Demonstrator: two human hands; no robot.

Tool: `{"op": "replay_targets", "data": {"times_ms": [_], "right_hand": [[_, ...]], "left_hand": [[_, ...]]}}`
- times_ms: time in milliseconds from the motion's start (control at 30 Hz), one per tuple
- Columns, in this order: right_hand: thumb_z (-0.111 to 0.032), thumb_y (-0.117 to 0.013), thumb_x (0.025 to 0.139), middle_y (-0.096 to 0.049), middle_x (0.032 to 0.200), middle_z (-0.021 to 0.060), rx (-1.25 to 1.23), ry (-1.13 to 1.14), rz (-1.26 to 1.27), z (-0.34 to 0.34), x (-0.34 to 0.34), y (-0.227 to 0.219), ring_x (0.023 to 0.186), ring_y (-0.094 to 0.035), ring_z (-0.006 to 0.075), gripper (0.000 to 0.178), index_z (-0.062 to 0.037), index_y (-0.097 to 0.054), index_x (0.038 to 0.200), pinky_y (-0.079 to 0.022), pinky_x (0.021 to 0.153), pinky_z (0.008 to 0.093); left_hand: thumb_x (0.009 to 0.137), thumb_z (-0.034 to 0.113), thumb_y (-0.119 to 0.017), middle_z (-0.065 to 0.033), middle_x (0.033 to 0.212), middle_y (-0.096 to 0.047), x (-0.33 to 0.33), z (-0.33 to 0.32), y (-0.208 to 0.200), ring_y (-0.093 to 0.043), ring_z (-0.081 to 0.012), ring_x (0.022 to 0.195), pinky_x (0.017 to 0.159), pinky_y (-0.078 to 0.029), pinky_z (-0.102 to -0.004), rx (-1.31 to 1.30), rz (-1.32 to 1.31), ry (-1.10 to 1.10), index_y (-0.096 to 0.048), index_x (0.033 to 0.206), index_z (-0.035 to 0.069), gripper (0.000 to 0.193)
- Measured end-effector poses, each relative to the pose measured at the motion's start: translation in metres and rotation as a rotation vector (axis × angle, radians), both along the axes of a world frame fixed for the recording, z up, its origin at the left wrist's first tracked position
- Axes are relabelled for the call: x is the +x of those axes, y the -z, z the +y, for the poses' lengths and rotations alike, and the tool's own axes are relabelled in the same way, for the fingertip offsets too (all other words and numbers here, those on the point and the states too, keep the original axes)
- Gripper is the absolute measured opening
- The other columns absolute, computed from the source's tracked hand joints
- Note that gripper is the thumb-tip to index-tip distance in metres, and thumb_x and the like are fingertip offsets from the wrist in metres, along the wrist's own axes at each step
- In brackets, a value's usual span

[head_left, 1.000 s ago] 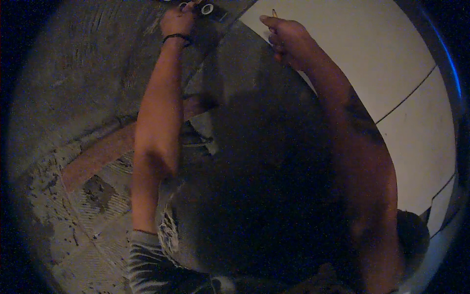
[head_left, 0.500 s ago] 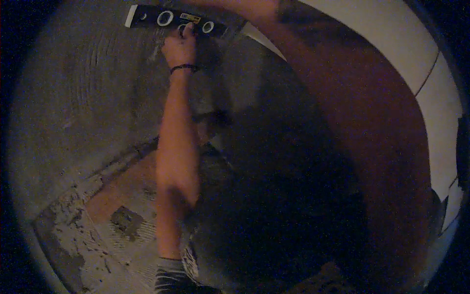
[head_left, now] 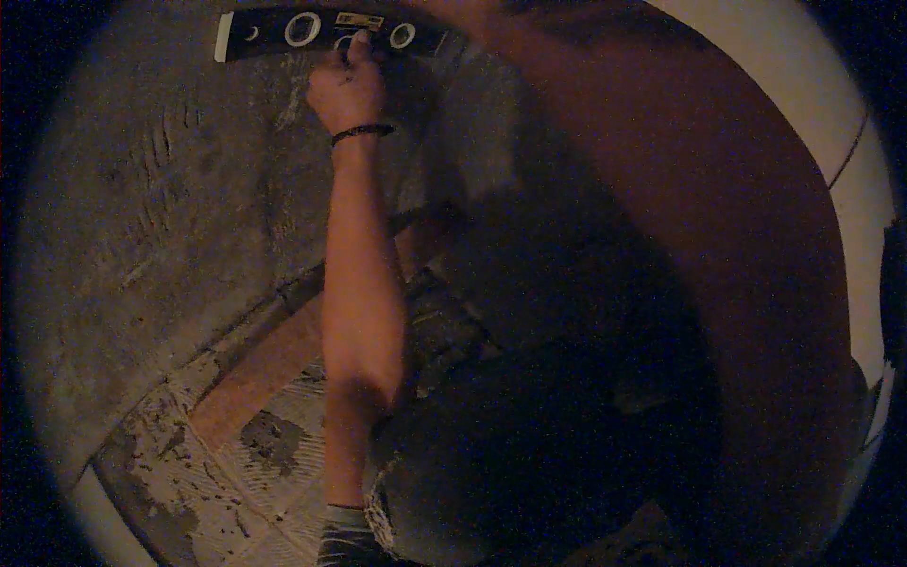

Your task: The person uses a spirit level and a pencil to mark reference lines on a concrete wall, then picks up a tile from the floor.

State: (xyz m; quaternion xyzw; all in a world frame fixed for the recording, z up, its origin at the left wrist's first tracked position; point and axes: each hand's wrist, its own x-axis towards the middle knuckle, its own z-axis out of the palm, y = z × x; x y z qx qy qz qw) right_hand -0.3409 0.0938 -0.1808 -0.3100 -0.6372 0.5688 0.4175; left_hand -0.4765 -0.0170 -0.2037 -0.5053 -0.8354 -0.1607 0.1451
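Holding a black spirit level [head_left: 328, 31] mid-length with the left hand [head_left: 348, 93], over a rough grey cement surface [head_left: 189, 198]; cannot tell about the right hand, out of sight.

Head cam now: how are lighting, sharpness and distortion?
Head view: dim and grainy, black vignette at the corners; dark clothing nearly lost in shadow, smooth pale panels with dark seams brightest. Head view: bare reddish right forearm soft, little detail. Head view: fisheye bows the long black spirit level with white-ringed openings near the top edge.
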Motion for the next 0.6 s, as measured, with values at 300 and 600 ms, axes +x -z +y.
{"op": "replay_targets", "data": {"times_ms": [300,600], "right_hand": [[-0.031,-0.044,0.098,-0.049,0.128,0.0227,-0.003,-0.038,-0.001,-0.006,0.004,-0.001,0.123,-0.042,0.0350,0.048,0.0060,-0.044,0.128,-0.029,0.107,0.0426],[-0.031,-0.044,0.098,-0.048,0.131,0.0223,-0.033,-0.052,-0.002,-0.004,0.003,-0.004,0.126,-0.040,0.0352,0.048,0.0056,-0.043,0.129,-0.026,0.109,0.0425]], "left_hand": [[0.082,0.040,-0.065,-0.0234,0.073,-0.065,-0.001,-0.004,-0.008,-0.063,-0.0419,0.074,0.069,-0.049,-0.0482,-0.003,-0.018,0.016,-0.067,0.069,0.001,0.041],[0.082,0.039,-0.065,-0.0252,0.074,-0.063,-0.010,-0.005,0.000,-0.062,-0.0437,0.075,0.067,-0.048,-0.0486,0.023,-0.004,0.042,-0.064,0.071,-0.002,0.042]]}}
